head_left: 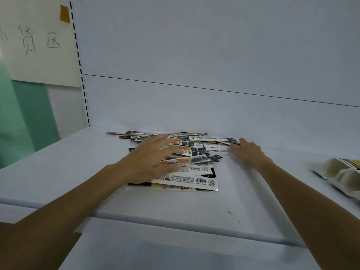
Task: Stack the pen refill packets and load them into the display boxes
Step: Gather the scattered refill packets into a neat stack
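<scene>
Refill packets (194, 181): left grip (152, 162) flat on pile, right grip (248, 152) open at its end, nothing held; uneven push prob scatters em.

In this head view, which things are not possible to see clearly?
All in the head view:
- packets under the left hand: hidden by it.
- its fingers: motion-blurred, so the grip is unclear.
- display box: cut off by the right edge.
- print on the packets: too small to read.

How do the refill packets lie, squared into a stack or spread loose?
Spread loose: the packets overlap at differing angles with uneven ends, the left hand on top and the right hand at their right edge.
</scene>
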Action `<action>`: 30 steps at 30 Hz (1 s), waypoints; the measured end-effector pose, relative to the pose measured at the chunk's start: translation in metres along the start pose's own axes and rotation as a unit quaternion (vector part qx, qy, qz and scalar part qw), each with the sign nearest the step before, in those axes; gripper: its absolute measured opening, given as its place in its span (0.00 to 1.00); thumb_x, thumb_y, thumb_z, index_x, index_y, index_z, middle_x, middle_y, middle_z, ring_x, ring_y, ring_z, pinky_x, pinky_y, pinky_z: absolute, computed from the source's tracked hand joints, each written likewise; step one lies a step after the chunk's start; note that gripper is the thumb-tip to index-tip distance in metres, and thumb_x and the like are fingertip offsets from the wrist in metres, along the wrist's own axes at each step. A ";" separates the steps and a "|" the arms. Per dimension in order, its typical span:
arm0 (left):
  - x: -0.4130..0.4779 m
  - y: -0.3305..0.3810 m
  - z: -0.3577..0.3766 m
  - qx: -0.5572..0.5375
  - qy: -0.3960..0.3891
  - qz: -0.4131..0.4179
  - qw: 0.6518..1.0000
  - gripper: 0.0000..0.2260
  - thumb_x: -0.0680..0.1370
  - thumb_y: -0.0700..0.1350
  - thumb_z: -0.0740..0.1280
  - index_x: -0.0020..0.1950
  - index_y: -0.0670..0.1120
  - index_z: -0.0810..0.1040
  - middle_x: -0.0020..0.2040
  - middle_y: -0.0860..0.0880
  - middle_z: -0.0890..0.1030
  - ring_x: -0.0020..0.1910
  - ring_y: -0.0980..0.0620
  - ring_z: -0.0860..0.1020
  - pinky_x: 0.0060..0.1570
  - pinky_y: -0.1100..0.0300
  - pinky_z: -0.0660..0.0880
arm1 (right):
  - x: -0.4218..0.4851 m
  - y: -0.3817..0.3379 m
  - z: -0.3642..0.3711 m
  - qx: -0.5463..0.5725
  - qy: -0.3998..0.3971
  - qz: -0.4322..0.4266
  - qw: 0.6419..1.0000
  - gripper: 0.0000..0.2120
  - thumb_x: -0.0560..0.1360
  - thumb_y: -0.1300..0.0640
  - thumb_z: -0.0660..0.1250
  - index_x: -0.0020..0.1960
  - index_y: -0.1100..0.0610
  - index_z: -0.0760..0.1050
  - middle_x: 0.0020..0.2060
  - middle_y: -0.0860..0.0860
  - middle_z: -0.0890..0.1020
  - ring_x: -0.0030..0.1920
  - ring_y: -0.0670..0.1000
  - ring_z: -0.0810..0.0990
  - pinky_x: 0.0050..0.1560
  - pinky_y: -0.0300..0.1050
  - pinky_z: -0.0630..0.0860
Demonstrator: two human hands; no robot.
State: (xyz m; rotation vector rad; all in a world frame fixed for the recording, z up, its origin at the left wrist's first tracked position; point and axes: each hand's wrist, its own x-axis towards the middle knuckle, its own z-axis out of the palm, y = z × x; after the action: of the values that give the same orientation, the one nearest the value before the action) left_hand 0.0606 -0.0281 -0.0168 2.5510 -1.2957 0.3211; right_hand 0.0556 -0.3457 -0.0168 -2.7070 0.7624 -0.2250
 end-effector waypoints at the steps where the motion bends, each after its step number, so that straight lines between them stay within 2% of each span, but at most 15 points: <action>1: 0.003 0.000 -0.001 -0.034 0.045 -0.014 0.998 0.33 0.70 0.72 0.42 0.70 0.60 0.64 0.74 0.55 0.60 0.74 0.56 0.51 0.71 0.52 0.50 | 0.002 -0.001 0.001 0.000 -0.015 -0.023 1.000 0.18 0.77 0.45 0.53 0.60 0.55 0.69 0.60 0.59 0.74 0.59 0.60 0.71 0.61 0.54 0.67; 3: 0.010 -0.006 -0.006 -0.099 0.132 -0.077 0.983 0.27 0.75 0.65 0.48 0.70 0.55 0.66 0.72 0.52 0.64 0.73 0.54 0.57 0.69 0.55 0.53 | 0.006 -0.008 0.004 -0.018 -0.038 -0.062 0.997 0.16 0.74 0.43 0.54 0.53 0.52 0.71 0.57 0.57 0.77 0.55 0.59 0.74 0.59 0.54 0.70; 5: 0.016 -0.026 -0.005 -0.156 0.170 -0.161 0.960 0.21 0.80 0.58 0.52 0.69 0.50 0.68 0.70 0.49 0.68 0.70 0.51 0.62 0.66 0.56 0.57 | 0.010 -0.015 0.008 -0.025 -0.044 -0.083 0.995 0.18 0.70 0.41 0.55 0.54 0.49 0.72 0.56 0.54 0.78 0.57 0.59 0.74 0.60 0.55 0.70; 8: 0.013 -0.066 0.001 -0.165 0.121 -0.271 0.940 0.26 0.78 0.62 0.51 0.66 0.45 0.70 0.65 0.44 0.72 0.66 0.46 0.68 0.61 0.53 0.64 | -0.001 -0.029 0.006 -0.025 -0.047 -0.129 0.990 0.22 0.70 0.43 0.57 0.61 0.50 0.71 0.58 0.56 0.77 0.59 0.59 0.72 0.61 0.54 0.69; 12: 0.011 -0.096 0.007 -0.158 0.073 -0.348 0.921 0.24 0.80 0.58 0.53 0.67 0.43 0.69 0.65 0.40 0.71 0.64 0.42 0.68 0.57 0.53 0.65 | -0.005 -0.035 -0.002 -0.004 -0.058 -0.159 0.986 0.22 0.76 0.54 0.62 0.69 0.55 0.66 0.62 0.58 0.75 0.62 0.58 0.71 0.61 0.48 0.68; 14: 0.014 -0.104 0.004 -0.157 0.064 -0.368 0.914 0.25 0.79 0.59 0.53 0.68 0.43 0.67 0.66 0.38 0.69 0.65 0.40 0.68 0.58 0.53 0.65 | 0.000 -0.030 -0.004 0.002 -0.013 -0.138 0.990 0.24 0.77 0.54 0.61 0.71 0.56 0.63 0.65 0.59 0.71 0.66 0.60 0.67 0.63 0.50 0.66; 16: 0.017 -0.113 0.000 -0.138 0.056 -0.387 0.910 0.27 0.79 0.61 0.53 0.72 0.45 0.62 0.69 0.38 0.66 0.67 0.39 0.66 0.63 0.50 0.64 | 0.005 -0.022 -0.003 -0.007 0.024 -0.075 0.997 0.23 0.78 0.51 0.57 0.71 0.56 0.62 0.66 0.60 0.69 0.67 0.61 0.63 0.64 0.53 0.64; 19: 0.021 -0.127 -0.005 -0.094 0.046 -0.416 0.903 0.31 0.77 0.65 0.52 0.74 0.48 0.57 0.71 0.38 0.64 0.70 0.38 0.63 0.69 0.45 0.60 | 0.011 -0.011 0.001 0.024 -0.005 -0.010 1.000 0.23 0.79 0.46 0.54 0.67 0.59 0.64 0.64 0.62 0.70 0.66 0.62 0.65 0.64 0.54 0.65; 22: 0.019 -0.131 -0.009 -0.071 -0.003 -0.426 0.902 0.41 0.68 0.72 0.51 0.74 0.49 0.57 0.71 0.39 0.63 0.70 0.38 0.61 0.68 0.47 0.60 | 0.015 -0.009 0.004 0.036 -0.037 -0.022 0.998 0.21 0.78 0.44 0.54 0.63 0.58 0.67 0.62 0.61 0.72 0.63 0.61 0.69 0.63 0.52 0.67; 25: 0.019 -0.133 -0.006 -0.083 -0.019 -0.413 0.907 0.44 0.63 0.71 0.49 0.74 0.49 0.57 0.72 0.40 0.63 0.70 0.39 0.62 0.69 0.47 0.60 | 0.015 -0.012 0.006 0.022 -0.058 -0.040 0.997 0.21 0.78 0.42 0.55 0.62 0.57 0.68 0.60 0.58 0.75 0.61 0.60 0.70 0.62 0.51 0.68; 27: 0.023 -0.132 -0.005 -0.076 -0.023 -0.401 0.913 0.41 0.69 0.71 0.53 0.74 0.48 0.57 0.72 0.40 0.64 0.70 0.39 0.63 0.68 0.47 0.60 | 0.016 -0.013 0.006 0.022 -0.059 -0.046 0.997 0.22 0.78 0.42 0.55 0.62 0.57 0.68 0.60 0.58 0.74 0.61 0.59 0.70 0.61 0.51 0.68; 30: 0.030 -0.124 -0.002 -0.100 -0.013 -0.355 0.929 0.23 0.81 0.56 0.53 0.75 0.51 0.58 0.71 0.41 0.65 0.67 0.41 0.66 0.65 0.51 0.64 | 0.017 -0.012 0.007 0.021 -0.055 -0.052 0.997 0.22 0.78 0.42 0.56 0.62 0.57 0.69 0.60 0.57 0.75 0.60 0.58 0.71 0.59 0.50 0.69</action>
State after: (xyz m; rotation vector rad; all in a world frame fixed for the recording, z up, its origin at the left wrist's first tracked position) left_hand 0.1788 0.0203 -0.0217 2.6320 -0.3163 0.0008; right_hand 0.0777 -0.3433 -0.0179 -2.6965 0.5811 -0.1131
